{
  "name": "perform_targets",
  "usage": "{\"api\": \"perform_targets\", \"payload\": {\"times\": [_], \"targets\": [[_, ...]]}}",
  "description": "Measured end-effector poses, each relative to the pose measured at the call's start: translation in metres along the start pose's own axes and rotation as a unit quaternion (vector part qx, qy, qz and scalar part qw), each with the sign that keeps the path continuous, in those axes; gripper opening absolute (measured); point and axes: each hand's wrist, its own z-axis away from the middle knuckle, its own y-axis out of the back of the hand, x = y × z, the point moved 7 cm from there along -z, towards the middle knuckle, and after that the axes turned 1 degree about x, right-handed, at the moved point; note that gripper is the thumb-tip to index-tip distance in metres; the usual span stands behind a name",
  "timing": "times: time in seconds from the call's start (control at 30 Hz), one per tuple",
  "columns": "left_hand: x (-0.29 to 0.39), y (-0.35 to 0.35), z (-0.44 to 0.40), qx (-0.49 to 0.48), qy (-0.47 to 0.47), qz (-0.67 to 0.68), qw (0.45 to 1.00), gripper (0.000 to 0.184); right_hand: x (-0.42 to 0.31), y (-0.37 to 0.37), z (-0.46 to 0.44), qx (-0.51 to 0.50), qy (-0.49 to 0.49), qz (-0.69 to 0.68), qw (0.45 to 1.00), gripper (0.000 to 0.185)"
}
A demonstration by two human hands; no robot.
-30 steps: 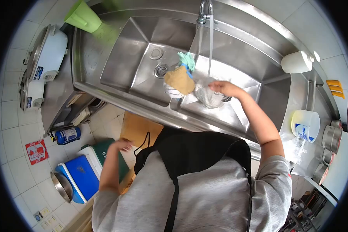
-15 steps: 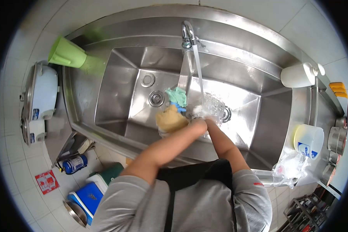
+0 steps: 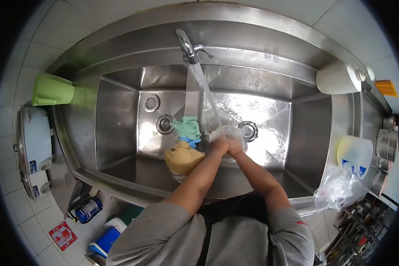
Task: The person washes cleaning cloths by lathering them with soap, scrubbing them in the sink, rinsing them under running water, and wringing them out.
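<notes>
Left fingers (image 3: pixel 220 142) and right fingers (image 3: pixel 236 143) against whitish bundle (image 3: pixel 228 131) under running water (image 3: pixel 208 93), spread unclear

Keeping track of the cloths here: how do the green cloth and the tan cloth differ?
The green cloth looks smaller and more crinkled; the tan cloth looks bulkier and rounder. The green cloth lies nearer the faucet; the tan cloth lies farther off, close to the left forearm. Both are bunched at the sink divider, and neither is in the left hand or right hand.
</notes>
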Motion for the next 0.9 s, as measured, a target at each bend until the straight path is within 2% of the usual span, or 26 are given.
{"api": "perform_targets", "payload": {"times": [0.03, 0.07, 0.1, 0.13, 0.17, 0.2, 0.23, 0.27, 0.3, 0.33, 0.37, 0.4, 0.43, 0.53, 0.57, 0.6, 0.67, 0.73, 0.83, 0.87, 0.9], "targets": [[-0.005, 0.002, -0.003, 0.016, 0.035, 0.045, 0.998, 0.050, -0.016, 0.020, 0.010, 0.000, 0.022, -0.048, 0.999, 0.022], [-0.007, -0.004, -0.007, -0.031, 0.054, 0.096, 0.993, 0.049, -0.014, 0.038, 0.015, -0.085, -0.011, -0.076, 0.993, 0.025], [-0.007, -0.008, -0.015, -0.076, 0.072, 0.148, 0.983, 0.048, -0.029, 0.079, 0.024, -0.107, -0.041, -0.168, 0.979, 0.033], [-0.003, -0.010, -0.011, -0.130, 0.099, 0.262, 0.951, 0.047, -0.048, 0.116, 0.031, -0.085, 0.018, -0.149, 0.985, 0.033], [0.001, -0.011, -0.005, -0.179, 0.138, 0.365, 0.903, 0.046, -0.054, 0.134, 0.040, -0.132, -0.026, -0.284, 0.949, 0.027], [0.019, -0.002, 0.016, -0.231, 0.182, 0.517, 0.803, 0.045, -0.082, 0.174, 0.050, -0.115, 0.015, -0.373, 0.920, 0.026], [0.044, 0.017, 0.038, -0.275, 0.217, 0.650, 0.675, 0.044, -0.104, 0.212, 0.057, -0.113, 0.025, -0.389, 0.914, 0.024], [0.071, 0.054, 0.060, -0.278, 0.070, 0.566, 0.773, 0.045, -0.126, 0.247, 0.068, -0.114, 0.032, -0.406, 0.906, 0.022], [0.103, 0.095, 0.090, -0.271, -0.080, 0.461, 0.841, 0.045, -0.148, 0.282, 0.080, -0.124, 0.011, -0.435, 0.892, 0.019], [0.107, 0.094, 0.091, -0.281, -0.076, 0.494, 0.819, 0.048, -0.155, 0.302, 0.083, -0.085, 0.067, -0.461, 0.881, 0.018], [0.112, 0.094, 0.093, -0.291, -0.072, 0.527, 0.795, 0.050, -0.157, 0.317, 0.087, -0.093, 0.042, -0.484, 0.869, 0.017], [0.116, 0.093, 0.094, -0.301, -0.067, 0.558, 0.770, 0.053, -0.157, 0.326, 0.088, -0.060, 0.075, -0.514, 0.852, 0.012], [0.119, 0.118, 0.121, -0.266, 0.084, 0.532, 0.800, 0.061, -0.156, 0.335, 0.086, -0.024, 0.111, -0.543, 0.832, 0.007], [0.131, 0.126, 0.125, -0.368, 0.113, 0.694, 0.608, 0.065, -0.127, 0.304, 0.067, 0.006, 0.064, -0.618, 0.783, 0.010], [0.144, 0.122, 0.122, -0.469, 0.030, 0.713, 0.520, 0.065, -0.124, 0.292, 0.062, 0.049, 0.054, -0.548, 0.833, 0.015], [0.146, 0.115, 0.114, -0.559, -0.052, 0.715, 0.418, 0.066, -0.129, 0.274, 0.061, 0.063, 0.040, -0.532, 0.843, 0.018], [0.134, 0.116, 0.106, -0.318, 0.050, 0.696, 0.641, 0.055, -0.144, 0.255, 0.067, 0.174, 0.051, -0.442, 0.879, 0.026], [0.115, 0.100, 0.095, -0.234, 0.062, 0.718, 0.652, 0.048, -0.158, 0.243, 0.073, 0.172, 0.107, -0.332, 0.921, 0.029], [0.066, 0.062, 0.061, -0.106, 0.087, 0.740, 0.659, 0.039, -0.149, 0.226, 0.073, 0.295, 0.162, -0.157, 0.929, 0.030], [0.056, 0.057, 0.058, -0.063, 0.096, 0.744, 0.659, 0.036, -0.141, 0.222, 0.069, 0.288, 0.153, -0.166, 0.930, 0.031], [0.049, 0.056, 0.060, -0.027, 0.103, 0.695, 0.711, 0.035, -0.131, 0.215, 0.066, 0.282, 0.141, -0.147, 0.938, 0.031]]}}
